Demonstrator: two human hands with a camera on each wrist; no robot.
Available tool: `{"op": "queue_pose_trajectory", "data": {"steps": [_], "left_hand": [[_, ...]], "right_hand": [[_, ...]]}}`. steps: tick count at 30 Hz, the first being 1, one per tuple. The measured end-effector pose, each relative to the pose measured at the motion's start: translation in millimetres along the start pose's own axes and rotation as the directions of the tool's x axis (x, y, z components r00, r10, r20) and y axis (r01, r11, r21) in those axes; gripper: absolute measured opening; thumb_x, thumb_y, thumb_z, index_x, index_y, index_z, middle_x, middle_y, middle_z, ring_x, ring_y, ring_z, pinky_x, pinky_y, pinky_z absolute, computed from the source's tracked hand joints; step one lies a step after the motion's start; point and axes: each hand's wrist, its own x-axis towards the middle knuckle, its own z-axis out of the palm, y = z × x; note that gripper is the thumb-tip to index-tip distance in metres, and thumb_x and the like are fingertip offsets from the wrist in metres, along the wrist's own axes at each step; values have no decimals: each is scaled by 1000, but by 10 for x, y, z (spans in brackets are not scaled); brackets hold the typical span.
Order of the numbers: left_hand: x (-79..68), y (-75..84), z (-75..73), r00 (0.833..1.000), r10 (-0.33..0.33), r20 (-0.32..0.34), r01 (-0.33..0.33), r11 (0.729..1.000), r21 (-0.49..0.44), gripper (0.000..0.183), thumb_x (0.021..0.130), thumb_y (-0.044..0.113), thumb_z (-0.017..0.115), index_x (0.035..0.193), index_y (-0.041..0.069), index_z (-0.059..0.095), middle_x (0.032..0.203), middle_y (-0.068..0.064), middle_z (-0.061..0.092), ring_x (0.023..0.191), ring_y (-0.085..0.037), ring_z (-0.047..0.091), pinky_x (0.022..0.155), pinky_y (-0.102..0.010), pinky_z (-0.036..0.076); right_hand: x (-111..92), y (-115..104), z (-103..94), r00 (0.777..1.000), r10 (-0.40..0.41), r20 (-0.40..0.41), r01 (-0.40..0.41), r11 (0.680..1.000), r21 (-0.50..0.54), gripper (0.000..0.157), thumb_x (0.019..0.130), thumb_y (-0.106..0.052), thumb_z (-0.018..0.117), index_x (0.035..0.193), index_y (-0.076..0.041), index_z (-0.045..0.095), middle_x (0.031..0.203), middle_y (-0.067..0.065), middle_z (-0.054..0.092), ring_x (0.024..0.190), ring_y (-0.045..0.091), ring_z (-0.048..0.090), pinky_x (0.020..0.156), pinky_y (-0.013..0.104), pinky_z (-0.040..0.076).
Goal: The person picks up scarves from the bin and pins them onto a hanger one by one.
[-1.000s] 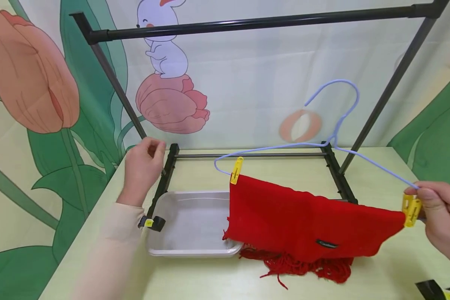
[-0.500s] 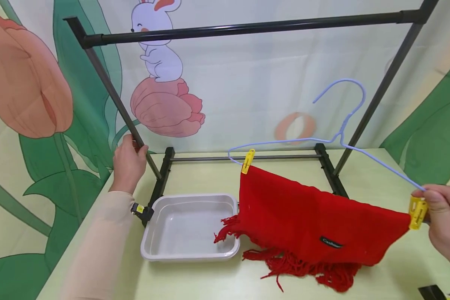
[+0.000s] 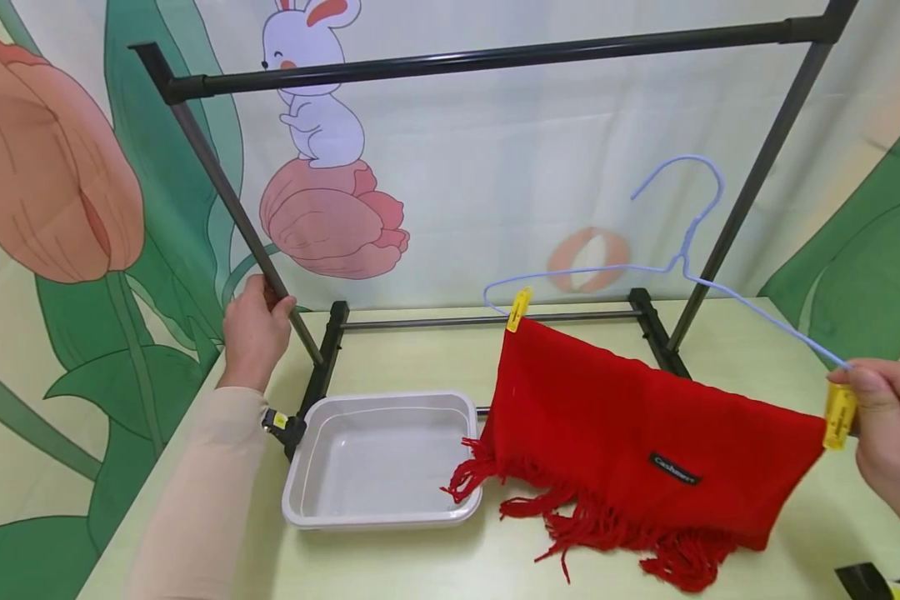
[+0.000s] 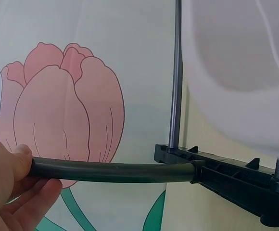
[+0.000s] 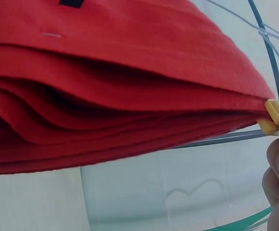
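My left hand (image 3: pixel 257 337) grips the left upright of a black metal rack (image 3: pixel 487 60); in the left wrist view thumb and fingers wrap around that tube (image 4: pixel 115 172). At the far right my right hand (image 3: pixel 894 425) pinches the lower right end of a light blue wire hanger (image 3: pixel 757 312), beside a yellow clip (image 3: pixel 840 417). A folded red scarf (image 3: pixel 645 425) with fringe hangs tilted from the hanger, its other top corner under a second yellow clip (image 3: pixel 519 309). The right wrist view shows the scarf's stacked layers (image 5: pixel 130 115) meeting at the clip.
A light grey plastic tray (image 3: pixel 378 527) stands on the pale table (image 3: pixel 390 571) between the rack's feet, with some scarf fringe over its right edge. A printed curtain (image 3: pixel 480 183) hangs behind the rack.
My left hand has moved left and taken hold of the rack's upright. The hanger's left end and the scarf have shifted right and up, uncovering more of the tray.
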Motion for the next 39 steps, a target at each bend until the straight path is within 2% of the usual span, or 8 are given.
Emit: {"op": "queue_pose_trajectory", "data": {"steps": [8, 17, 20, 24, 27, 28, 34, 39], "left_hand": [[7, -33, 19, 1000, 4, -1, -4, 1000, -6, 29, 112, 20, 59, 133, -1, 55, 118, -26, 68, 106, -42, 65, 93, -60, 59], [26, -11, 7, 1000, 9, 6, -9, 1000, -4, 29, 113, 21, 58, 132, -1, 55, 115, -25, 67, 104, -41, 65, 91, -59, 57], [23, -14, 9, 1000, 4, 10, -4, 1000, -5, 29, 113, 21, 58, 131, -1, 55, 115, -25, 67, 102, -41, 64, 90, -58, 57], [16, -16, 10, 1000, 1, 14, -1, 1000, -3, 29, 113, 21, 58, 131, -1, 55, 115, -25, 67, 102, -41, 64, 90, -58, 57], [14, -10, 11, 1000, -1, 21, 1, 1000, -4, 29, 113, 20, 58, 132, -1, 54, 116, -25, 67, 103, -42, 64, 92, -60, 58], [15, -9, 11, 1000, -2, 23, 2, 1000, -6, 29, 113, 20, 58, 132, -1, 54, 117, -25, 67, 103, -42, 65, 92, -60, 58], [16, -17, 4, 1000, -11, 25, 11, 1000, 1, 29, 113, 20, 58, 132, -1, 54, 118, -26, 67, 104, -43, 65, 93, -61, 58], [12, -13, 3, 1000, -3, 21, 3, 1000, 4, 29, 113, 20, 58, 132, -1, 53, 118, -26, 67, 104, -43, 66, 92, -61, 59]], "right_hand": [[171, -103, 51, 999, -49, 10, 49, 996, -80, 33, 114, -7, 49, 101, 20, 64, 86, -38, 46, 67, -17, 40, 67, -4, 38], [400, -261, 136, 999, -44, 0, 44, 996, -80, 33, 115, -10, 49, 106, 18, 64, 85, -35, 45, 68, -12, 37, 64, 1, 33], [478, -332, 183, 1000, -18, 7, 19, 997, -77, 33, 115, -11, 49, 109, 17, 65, 83, -33, 45, 68, -9, 37, 64, 2, 33], [584, -467, 244, 997, 77, 2, -76, 989, -131, 34, 116, -15, 47, 114, 14, 66, 81, -30, 45, 67, -7, 37, 63, 2, 33], [681, -562, 289, 993, 116, -22, -118, 975, -187, 37, 116, -20, 47, 116, 10, 68, 79, -30, 42, 64, -8, 36, 60, 3, 32], [722, -584, 309, 994, 106, -33, -110, 976, -189, 37, 116, -21, 48, 115, 10, 69, 78, -33, 42, 63, -10, 36, 60, 3, 31], [1026, -646, 501, 994, -69, -80, 56, 985, -161, 39, 113, -23, 56, 104, 9, 74, 80, -46, 43, 66, -20, 37, 65, 0, 32], [1215, -722, 671, 992, -89, -91, 78, 990, -121, 40, 113, -27, 57, 102, 6, 76, 80, -45, 45, 63, -18, 38, 63, 4, 33]]}}
